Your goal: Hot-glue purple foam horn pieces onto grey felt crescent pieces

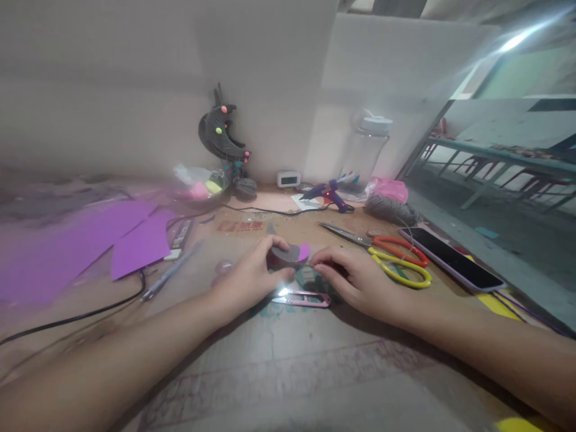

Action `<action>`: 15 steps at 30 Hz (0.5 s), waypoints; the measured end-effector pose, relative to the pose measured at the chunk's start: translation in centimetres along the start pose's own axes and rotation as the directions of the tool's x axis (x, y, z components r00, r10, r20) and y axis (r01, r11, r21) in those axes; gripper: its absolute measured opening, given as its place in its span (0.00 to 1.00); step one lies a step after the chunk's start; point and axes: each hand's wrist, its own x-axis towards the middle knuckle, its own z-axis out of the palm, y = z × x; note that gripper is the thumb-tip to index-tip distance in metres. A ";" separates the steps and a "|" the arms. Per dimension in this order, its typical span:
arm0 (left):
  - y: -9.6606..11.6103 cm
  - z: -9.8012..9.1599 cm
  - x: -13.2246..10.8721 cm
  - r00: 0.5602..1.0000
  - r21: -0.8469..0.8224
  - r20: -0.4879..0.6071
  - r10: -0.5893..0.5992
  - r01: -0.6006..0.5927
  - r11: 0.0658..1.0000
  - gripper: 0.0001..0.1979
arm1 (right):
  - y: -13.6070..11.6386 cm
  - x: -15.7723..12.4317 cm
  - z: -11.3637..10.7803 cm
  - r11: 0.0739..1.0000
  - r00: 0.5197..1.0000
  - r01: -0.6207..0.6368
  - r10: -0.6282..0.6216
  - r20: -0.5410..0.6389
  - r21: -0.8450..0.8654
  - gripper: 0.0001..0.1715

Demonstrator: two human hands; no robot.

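Note:
Between the thumb and fingers of my left hand (254,277) is a small grey rounded piece (288,254), with a purple piece (304,251) showing at its right side. My right hand (346,277) pinches a thin grey strand that runs to the grey piece. Just below both hands, pink thread snips (310,299) lie on the table. Scissors with red and yellow handles (400,276) rest to the right, beyond my right hand.
Purple sheets (139,246) and a pen (166,276) lie left. At the back are a glue gun (330,195), a small clock (288,179), grey yarn (391,210) and a clear bottle (366,147). A phone (452,258) lies right; a dark crescent ornament (220,135) stands back left.

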 end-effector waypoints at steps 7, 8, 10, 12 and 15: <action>0.2 -0.1 -0.3 0.990 0.246 0.042 0.138 -0.144 0.959 0.12 | -0.5 0.2 -0.3 1.000 0.999 -0.017 0.018 -0.038 0.017 0.10; 0.3 -0.1 -0.4 0.989 0.265 0.038 0.145 -0.150 0.952 0.12 | -0.5 0.2 -0.4 1.000 0.999 -0.020 0.021 -0.045 0.015 0.10; 0.5 -0.1 -0.4 0.989 0.265 0.028 0.142 -0.145 0.953 0.11 | -0.4 0.3 -0.6 1.000 0.998 -0.021 0.022 -0.054 0.007 0.11; 0.7 -0.1 -0.5 0.992 0.240 0.026 0.123 -0.126 0.963 0.11 | -0.1 0.5 -1.0 1.000 0.999 -0.011 0.011 -0.047 0.002 0.11; 1.1 -0.1 -0.7 0.993 0.246 0.019 0.118 -0.119 0.962 0.11 | 0.5 1.0 -1.7 1.000 1.000 0.009 -0.009 0.015 0.005 0.09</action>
